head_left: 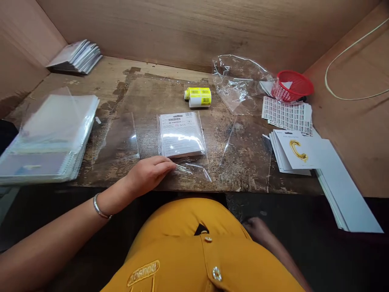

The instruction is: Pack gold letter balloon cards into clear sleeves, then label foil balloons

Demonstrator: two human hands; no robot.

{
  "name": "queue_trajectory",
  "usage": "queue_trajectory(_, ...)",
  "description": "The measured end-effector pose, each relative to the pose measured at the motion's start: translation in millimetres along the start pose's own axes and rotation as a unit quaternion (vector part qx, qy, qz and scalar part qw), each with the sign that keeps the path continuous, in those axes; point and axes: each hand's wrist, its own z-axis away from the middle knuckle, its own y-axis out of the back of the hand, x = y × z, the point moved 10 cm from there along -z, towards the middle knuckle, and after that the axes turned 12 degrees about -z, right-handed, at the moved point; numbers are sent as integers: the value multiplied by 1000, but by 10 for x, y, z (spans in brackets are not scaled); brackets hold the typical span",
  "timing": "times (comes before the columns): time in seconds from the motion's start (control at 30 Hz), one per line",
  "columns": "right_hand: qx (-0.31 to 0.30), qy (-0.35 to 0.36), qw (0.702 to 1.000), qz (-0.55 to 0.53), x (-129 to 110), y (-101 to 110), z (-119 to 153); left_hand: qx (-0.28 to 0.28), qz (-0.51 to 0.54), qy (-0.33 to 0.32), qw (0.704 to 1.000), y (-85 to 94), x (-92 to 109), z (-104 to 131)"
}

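Note:
In the head view, my left hand point(152, 172) reaches in at the table's front edge, its fingers closed on the near flap of a clear plastic sleeve point(197, 169). Inside that sleeve lies a flat white printed pack point(182, 134), back side up, with small print and a barcode. My right hand point(257, 227) is low beside my lap, below the table edge; it is dark there and its fingers are mostly hidden. Clear empty sleeves lie flat on either side of the pack, one sleeve point(121, 138) at its left and another sleeve point(246, 150) at its right.
At left stands a thick stack of clear sleeves point(57, 121), with stacked packs point(77, 56) behind it. Yellow label rolls point(199, 97), a crumpled clear bag point(237, 85), a red basket point(293, 85), sticker sheets point(287, 113), letter "C" cards point(296, 150) and white card strips point(346, 186) stand rightward.

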Motion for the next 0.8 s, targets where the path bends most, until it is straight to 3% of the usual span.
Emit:
queue_trajectory(0.07, -9, 58, 997, 41, -266, 129, -116, 1, 26, 29, 999, 14, -76, 23)
queue_trajectory(0.1, 20, 113, 991, 68, -504, 249, -172, 0, 35, 43, 998, 16, -112, 35)
queue_trajectory(0.13, 72, 177, 977, 92, -784, 394, -215, 1, 44, 56, 997, 19, -143, 45)
queue_trajectory(0.2, 189, 315, 922, 125, -1361, 589, -249, 4, 61, 73, 995, 25, -183, 62)
queue_trajectory(0.23, 188, 371, 898, 144, -1589, 520, -311, 7, 69, 77, 995, 29, -191, 68)
queue_trajectory(0.3, 116, 447, 870, 174, -1884, 201, -520, 7, 77, 83, 994, 32, -202, 79)
queue_trajectory(0.37, 55, 483, 855, 181, -2006, -100, -725, 6, 82, 96, 992, 36, -221, 91)
queue_trajectory(0.43, 59, 490, 852, 173, -2045, -237, -869, 1, 86, 105, 991, 31, -231, 97)
queue_trajectory(0.57, 92, 491, 853, 148, -2052, -274, -947, -11, 79, 99, 992, 17, -195, 87)
queue_trajectory(0.8, 40, 508, 851, 126, -2051, -206, -964, -20, 98, 91, 991, -5, -120, 108)
